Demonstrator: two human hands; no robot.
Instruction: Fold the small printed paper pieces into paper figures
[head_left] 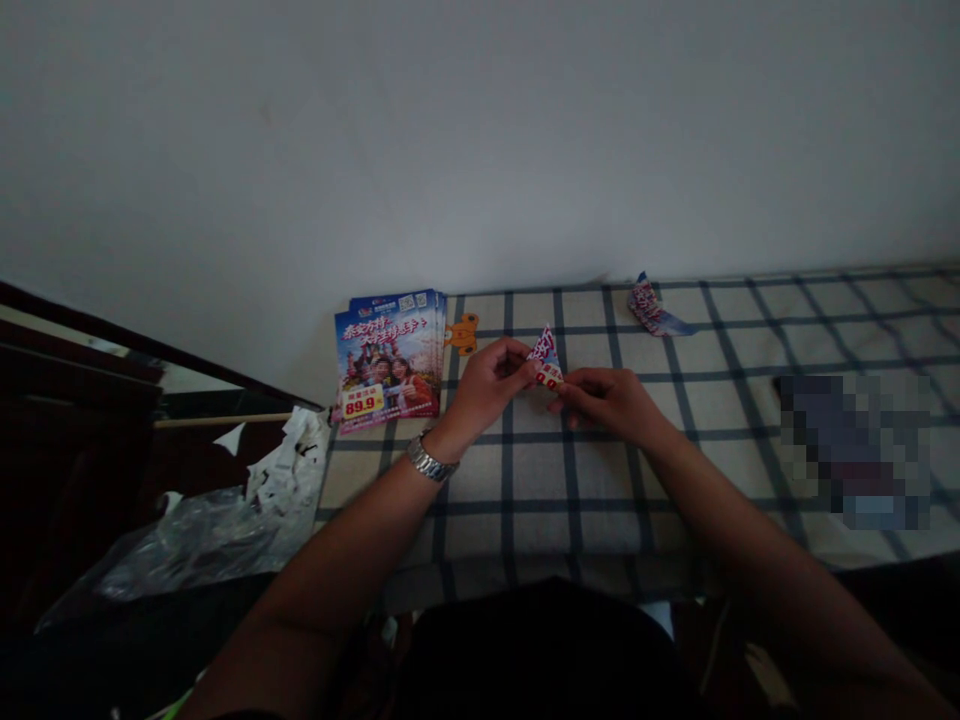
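Observation:
Between my two hands is a small folded paper flyer (546, 347), its pointed tip facing the wall and part of a printed price showing. My left hand (491, 380), with a metal watch at the wrist, pinches its left side. Fingers of my right hand (606, 400) grip the lower right corner. Left of my hands lies a stack of printed flyers (390, 365), blue and pink with a yellow price label. Another folded flyer piece (651, 308) rests at the back right, near the wall.
A checked cloth (495, 480) covers the surface under my hands. An orange bear figure (463, 334) sits beside the stack. Clear plastic and torn white paper (289, 465) lie off the left edge. A blurred-out dark object (844, 440) is at the right.

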